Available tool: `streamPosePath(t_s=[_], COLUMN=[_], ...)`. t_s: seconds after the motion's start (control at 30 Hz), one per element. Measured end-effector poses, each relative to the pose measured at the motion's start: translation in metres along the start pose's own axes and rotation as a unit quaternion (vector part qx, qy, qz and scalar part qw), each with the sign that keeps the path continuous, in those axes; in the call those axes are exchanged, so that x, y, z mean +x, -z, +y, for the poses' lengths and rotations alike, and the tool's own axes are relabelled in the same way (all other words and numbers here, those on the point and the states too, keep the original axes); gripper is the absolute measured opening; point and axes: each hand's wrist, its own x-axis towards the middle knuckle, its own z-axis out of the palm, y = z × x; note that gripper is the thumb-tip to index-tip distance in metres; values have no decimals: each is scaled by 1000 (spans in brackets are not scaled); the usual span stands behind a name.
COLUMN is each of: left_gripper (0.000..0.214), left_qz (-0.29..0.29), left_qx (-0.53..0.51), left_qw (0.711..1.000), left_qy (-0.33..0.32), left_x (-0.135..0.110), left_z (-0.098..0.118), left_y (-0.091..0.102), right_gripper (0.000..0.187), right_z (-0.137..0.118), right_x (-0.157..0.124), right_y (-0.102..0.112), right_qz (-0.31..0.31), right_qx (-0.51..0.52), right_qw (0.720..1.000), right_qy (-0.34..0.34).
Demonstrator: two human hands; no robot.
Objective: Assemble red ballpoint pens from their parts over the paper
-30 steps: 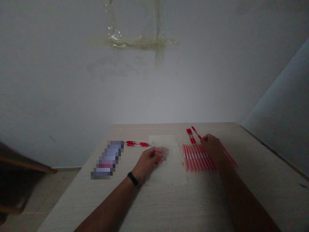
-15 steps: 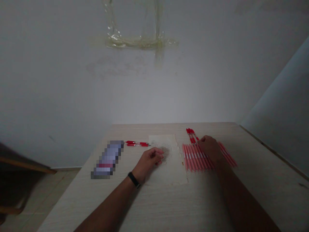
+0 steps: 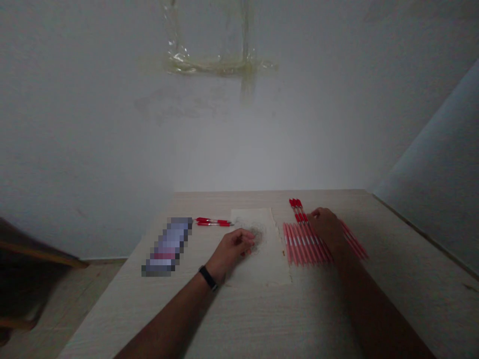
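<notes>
My left hand point(image 3: 232, 245), a dark band on its wrist, hovers over or rests on a pale sheet of paper point(image 3: 258, 271) with a dark scribble. Its fingers are loosely bent, apart from the thumb, and nothing shows in them. My right hand point(image 3: 325, 227) is over a row of light red pens point(image 3: 301, 244) lying side by side, hiding part of the row. The fingers curl in, their tips hidden close to three bright red pens point(image 3: 297, 209) above the row. I cannot make out whether they hold anything.
Two red-and-clear pens point(image 3: 213, 222) lie left of the paper. Farther left is a blurred-out flat object point(image 3: 168, 247). The table point(image 3: 243, 324) meets a wall behind, which has yellowed tape point(image 3: 209, 67). Dark furniture point(image 3: 33, 279) stands at lower left.
My right hand has shifted slightly right, away from the three bright red pens, whose third pen now lies more evenly beside the others. My left hand has hardly moved.
</notes>
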Motion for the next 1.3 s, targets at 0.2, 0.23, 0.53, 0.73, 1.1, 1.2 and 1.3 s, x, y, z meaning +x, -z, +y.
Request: streamPosePath(t_s=[0.2, 0.23, 0.53, 0.73, 1.1, 1.2, 1.3], left_gripper=[27, 27, 22, 35, 41, 36, 36], left_qz=[-7, -6, 104, 127, 131, 144, 139], left_qx=[26, 42, 377, 521, 609, 606, 616], left_qw=[1000, 999, 915, 842, 782, 782, 776], left_qy=[-13, -21, -102, -51, 9, -1, 8], left_x=[0, -1, -4, -5, -8, -9, -9], left_z=[-1, 0, 4, 6, 5, 9, 15], left_y=[2, 3, 20, 32, 37, 38, 38], right_gripper=[18, 18, 12, 15, 13, 14, 15], right_z=[-8, -11, -73, -98, -94, -95, -96], right_x=[0, -1, -44, -66, -64, -65, -66], right_y=[5, 4, -2, 5, 5, 6, 8], right_qz=[49, 51, -99, -166, -174, -176, -176], right_qx=[41, 59, 197, 177, 173, 174, 169], right_qw=[997, 996, 938, 912, 906, 907, 910], right_qy=[34, 53, 266, 332, 344, 342, 337])
